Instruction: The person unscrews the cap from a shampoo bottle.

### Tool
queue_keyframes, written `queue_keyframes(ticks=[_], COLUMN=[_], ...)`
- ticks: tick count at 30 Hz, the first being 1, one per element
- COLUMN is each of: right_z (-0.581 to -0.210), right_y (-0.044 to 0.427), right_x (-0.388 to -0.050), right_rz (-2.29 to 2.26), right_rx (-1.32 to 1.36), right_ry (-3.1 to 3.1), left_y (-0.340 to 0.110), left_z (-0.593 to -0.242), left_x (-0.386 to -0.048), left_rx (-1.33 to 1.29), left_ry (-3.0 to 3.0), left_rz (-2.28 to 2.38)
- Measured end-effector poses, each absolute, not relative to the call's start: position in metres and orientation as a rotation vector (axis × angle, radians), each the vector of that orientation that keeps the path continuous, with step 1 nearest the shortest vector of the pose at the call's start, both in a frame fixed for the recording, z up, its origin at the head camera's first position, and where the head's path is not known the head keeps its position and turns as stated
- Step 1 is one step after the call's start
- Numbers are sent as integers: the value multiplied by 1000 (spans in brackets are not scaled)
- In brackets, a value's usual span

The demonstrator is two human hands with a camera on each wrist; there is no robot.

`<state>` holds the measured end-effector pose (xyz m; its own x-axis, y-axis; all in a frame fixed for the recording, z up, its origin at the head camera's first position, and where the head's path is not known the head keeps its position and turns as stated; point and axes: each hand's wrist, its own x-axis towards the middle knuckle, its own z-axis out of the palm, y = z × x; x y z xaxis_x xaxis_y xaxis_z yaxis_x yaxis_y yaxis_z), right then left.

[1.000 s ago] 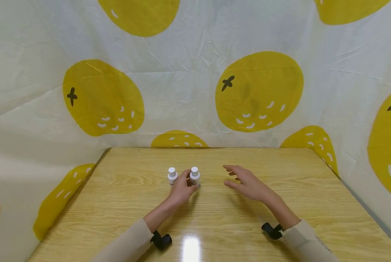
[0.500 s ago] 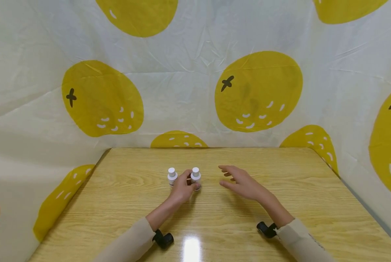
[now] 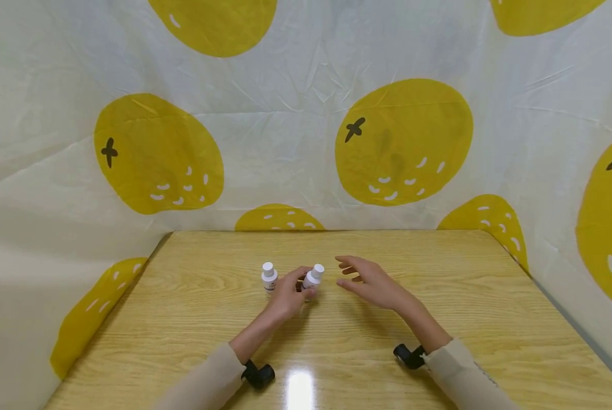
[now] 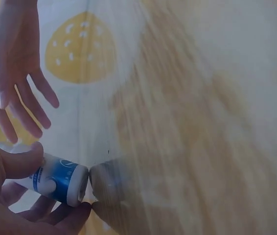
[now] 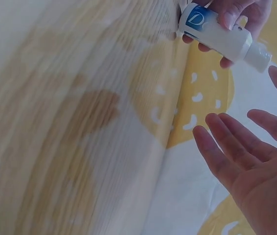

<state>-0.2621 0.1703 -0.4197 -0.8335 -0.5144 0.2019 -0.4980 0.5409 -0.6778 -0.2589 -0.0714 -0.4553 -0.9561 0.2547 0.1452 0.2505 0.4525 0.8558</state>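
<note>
My left hand (image 3: 285, 297) grips a small white bottle (image 3: 313, 277) with a white cap, its fingers and thumb round the body. The bottle leans to the right in the head view. A blue label shows on the same bottle (image 4: 60, 178) in the left wrist view, with its base close to the tabletop. My right hand (image 3: 371, 283) hovers just right of the bottle, fingers spread and holding nothing. In the right wrist view the bottle's cap (image 5: 259, 56) points toward that hand (image 5: 248, 159), apart from it. A second white bottle (image 3: 269, 277) stands upright left of my left hand.
The wood-grain table (image 3: 208, 256) reaches back to a pale curtain (image 3: 275, 148) printed with yellow fruit, which also hangs along both sides. Black wrist cameras (image 3: 258, 376) sit by both beige sleeves. A bright reflection lies on the table near the front.
My left hand has shifted slightly right with its bottle, which has gone from upright to tilted right. My right hand has moved left, nearer the bottle. The second bottle has stayed put.
</note>
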Motion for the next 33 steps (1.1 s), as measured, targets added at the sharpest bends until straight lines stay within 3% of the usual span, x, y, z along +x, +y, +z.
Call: queue_keyframes(ticks=[33], right_z=[-420], right_y=[151], right_x=[-271], right_rz=[-1210], right_rx=[-803], right_ry=[2791], left_y=[-59], left_z=[-452], left_x=[-257], left_rx=[505], left_ry=[2764], left_rz=[1376])
